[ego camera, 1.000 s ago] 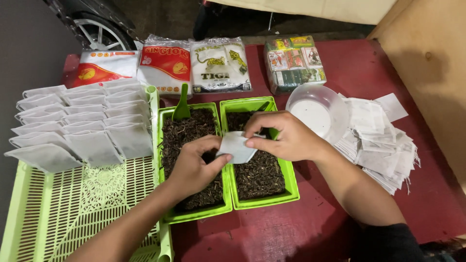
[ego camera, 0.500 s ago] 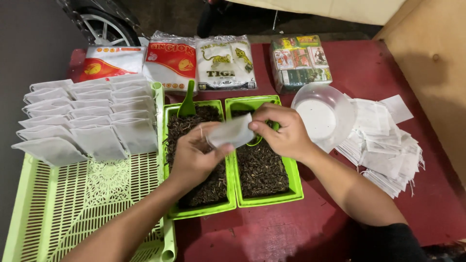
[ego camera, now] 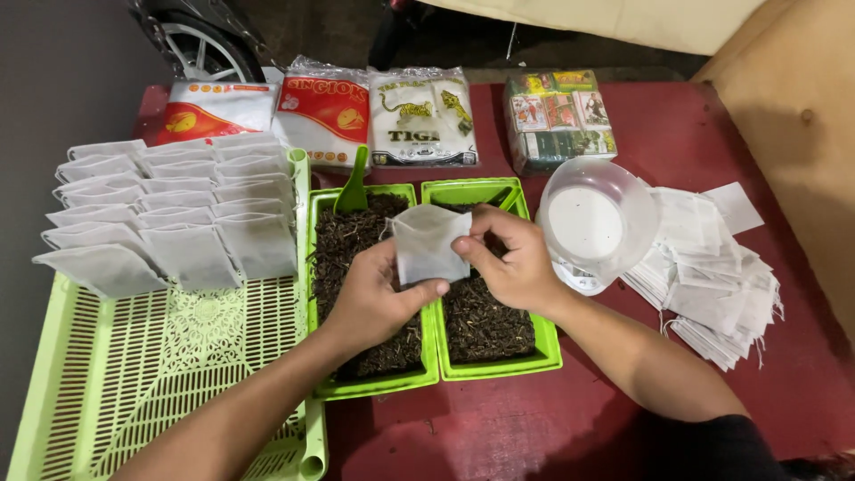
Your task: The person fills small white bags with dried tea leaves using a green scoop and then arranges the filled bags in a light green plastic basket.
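Far left of the grip, a green slatted tray [ego camera: 134, 374] carries rows of filled white bags [ego camera: 169, 209] across its far half. Beyond them lie three packets [ego camera: 325, 111], red and white, and further right a wrapped block of small boxes [ego camera: 561, 116]. Just left of the grip, a green scoop [ego camera: 354, 187] stands in the left tub [ego camera: 374, 387] of dark loose tea. The left hand [ego camera: 374, 298] hovers over this tub, thumb and fingers pinched on the lower left edge of a white bag [ego camera: 426, 240]. The bag is held upright between both hands, above the seam where the two tubs meet, its mouth facing up. The right hand [ego camera: 508, 258] grasps the bag's right edge with thumb and forefinger, over the right tub [ego camera: 543, 352], which also holds tea. Right of the grip a clear bowl [ego camera: 598, 223] sits on a white scale, and past it a loose heap of empty bags [ego camera: 712, 276] lies on the red table [ego camera: 552, 428]
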